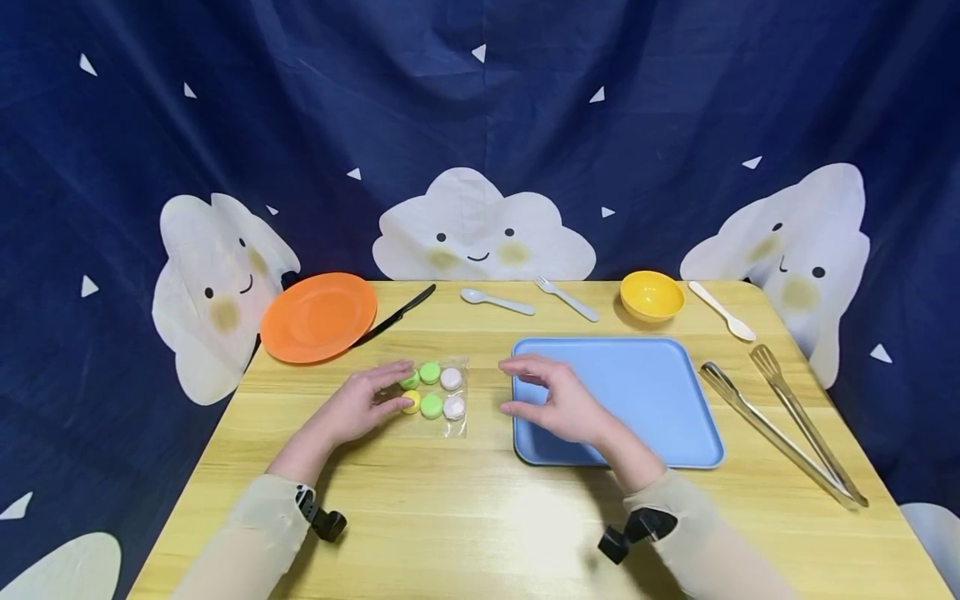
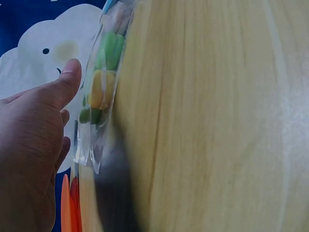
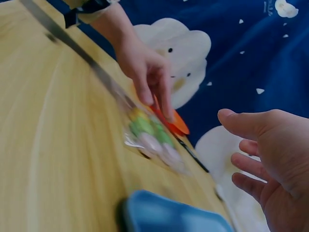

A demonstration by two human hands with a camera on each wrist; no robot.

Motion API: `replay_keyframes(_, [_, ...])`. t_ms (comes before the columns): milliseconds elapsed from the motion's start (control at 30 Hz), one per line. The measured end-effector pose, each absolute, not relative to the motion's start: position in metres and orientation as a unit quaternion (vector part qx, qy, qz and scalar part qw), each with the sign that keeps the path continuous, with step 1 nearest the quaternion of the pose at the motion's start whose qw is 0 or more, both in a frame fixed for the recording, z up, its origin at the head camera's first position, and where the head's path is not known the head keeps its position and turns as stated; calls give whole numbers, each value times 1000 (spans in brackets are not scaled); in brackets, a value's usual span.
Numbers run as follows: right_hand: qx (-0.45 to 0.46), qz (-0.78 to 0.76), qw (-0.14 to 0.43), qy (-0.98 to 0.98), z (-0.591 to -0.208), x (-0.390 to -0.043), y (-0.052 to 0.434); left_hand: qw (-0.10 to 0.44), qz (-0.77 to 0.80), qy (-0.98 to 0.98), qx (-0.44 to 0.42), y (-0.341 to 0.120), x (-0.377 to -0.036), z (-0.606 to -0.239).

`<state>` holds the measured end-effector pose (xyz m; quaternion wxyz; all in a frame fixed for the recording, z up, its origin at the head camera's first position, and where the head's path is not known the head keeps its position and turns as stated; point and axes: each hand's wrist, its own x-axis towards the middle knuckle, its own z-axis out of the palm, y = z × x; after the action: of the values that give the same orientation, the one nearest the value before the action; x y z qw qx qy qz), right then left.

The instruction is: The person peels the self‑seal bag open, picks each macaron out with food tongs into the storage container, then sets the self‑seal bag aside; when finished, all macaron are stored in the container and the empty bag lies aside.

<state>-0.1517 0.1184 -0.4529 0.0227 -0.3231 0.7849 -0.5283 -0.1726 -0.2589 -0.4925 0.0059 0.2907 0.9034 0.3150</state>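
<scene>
An orange plate [image 1: 318,317] sits at centre left on the table [image 1: 480,517], a black knife [image 1: 395,316] just right of it. Toward the top edge lie a spoon [image 1: 497,302], a fork [image 1: 567,299], a yellow bowl [image 1: 652,295] and a cream spoon [image 1: 723,311]. A blue tray [image 1: 645,392] lies at centre right, metal tongs [image 1: 783,422] at far right.

We see our left hand [image 1: 365,402] at centre-left of the frame, fingers stretched forward and lowered, while our right hand [image 1: 553,398] hovers at centre with fingers loosely curled, both forearms sleeved.
</scene>
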Motion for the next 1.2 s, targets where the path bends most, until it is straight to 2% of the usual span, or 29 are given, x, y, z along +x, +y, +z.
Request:
replay_keyframes(500, [-329, -503, 81, 795, -488, -145, 54, 21, 356, 902, 242, -262, -176, -516])
replay_keyframes(767, [-335, -472, 68, 813, -504, -142, 36, 17, 400, 891, 215, -264, -174, -526])
replay_keyframes(1200, [-360, -381, 6, 851, -515, -141, 26, 8, 415, 887, 201, -264, -174, -531])
